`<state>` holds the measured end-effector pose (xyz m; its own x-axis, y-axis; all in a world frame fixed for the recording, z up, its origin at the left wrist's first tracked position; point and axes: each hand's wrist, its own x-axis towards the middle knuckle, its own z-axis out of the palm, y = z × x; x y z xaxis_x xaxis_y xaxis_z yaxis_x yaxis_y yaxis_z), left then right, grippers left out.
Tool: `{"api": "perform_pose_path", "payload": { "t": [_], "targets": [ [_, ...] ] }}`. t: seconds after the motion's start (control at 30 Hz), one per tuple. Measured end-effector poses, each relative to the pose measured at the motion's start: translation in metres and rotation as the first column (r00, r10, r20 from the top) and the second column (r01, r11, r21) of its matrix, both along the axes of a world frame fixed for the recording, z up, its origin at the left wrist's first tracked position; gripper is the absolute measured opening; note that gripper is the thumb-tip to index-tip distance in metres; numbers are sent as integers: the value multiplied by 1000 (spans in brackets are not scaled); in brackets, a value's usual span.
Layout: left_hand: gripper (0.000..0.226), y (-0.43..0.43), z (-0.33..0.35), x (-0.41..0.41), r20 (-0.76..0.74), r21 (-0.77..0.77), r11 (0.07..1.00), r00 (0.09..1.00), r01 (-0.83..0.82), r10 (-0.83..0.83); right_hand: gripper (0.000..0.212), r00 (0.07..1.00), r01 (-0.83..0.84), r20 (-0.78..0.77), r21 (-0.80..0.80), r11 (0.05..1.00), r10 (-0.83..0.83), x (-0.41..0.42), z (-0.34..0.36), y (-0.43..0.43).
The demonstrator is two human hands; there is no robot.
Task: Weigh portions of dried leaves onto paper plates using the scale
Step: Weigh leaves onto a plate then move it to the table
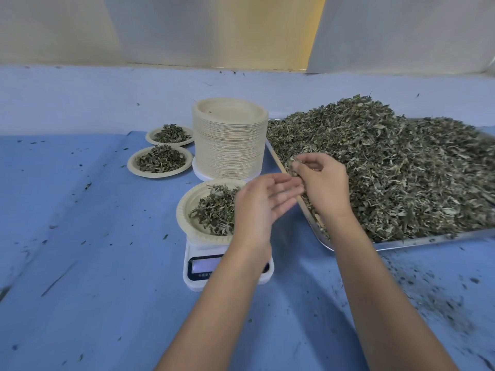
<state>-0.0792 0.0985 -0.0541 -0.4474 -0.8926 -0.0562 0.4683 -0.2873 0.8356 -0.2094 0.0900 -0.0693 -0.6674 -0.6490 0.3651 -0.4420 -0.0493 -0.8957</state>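
A white digital scale (198, 274) stands on the blue cloth with a paper plate (187, 210) on it, holding a small heap of dried leaves (214, 212). My left hand (263, 207) hovers flat and open over the plate's right side, palm turned right. My right hand (321, 183) pinches a few dried leaves at the left edge of the big leaf pile (388, 162) on the metal tray (417, 241). My left forearm hides part of the scale's display.
A tall stack of paper plates (230, 140) stands behind the scale. Two filled plates, one (160, 162) nearer and one (170, 135) farther, lie to its left. Leaf crumbs scatter over the blue cloth (80, 236), thickest at the right front.
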Motion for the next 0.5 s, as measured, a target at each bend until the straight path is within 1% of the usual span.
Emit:
{"api": "perform_pose_path", "payload": {
  "t": [0.07,0.17,0.23,0.3,0.4,0.5],
  "targets": [
    [32,-10,8,12,-15,-54,997,998,-54,53,11,995,-91,34,-54,994,93,12,8,-4],
    [32,-29,14,39,-3,-131,973,981,-192,193,14,981,-192,17,-78,978,194,33,17,-14],
    [30,-42,15,59,-21,-117,954,962,-275,274,17,976,-215,-3,-85,973,216,45,18,-21],
    [28,-53,13,75,-49,-69,943,945,-326,323,17,977,-212,-22,-91,973,211,55,16,-28],
    [27,-64,9,87,-38,-41,931,932,-362,361,11,973,-232,-39,-65,971,229,65,12,-34],
    [27,-68,6,89,-23,-35,928,929,-370,370,8,968,-237,-77,11,971,237,66,6,-34]
  ]
}}
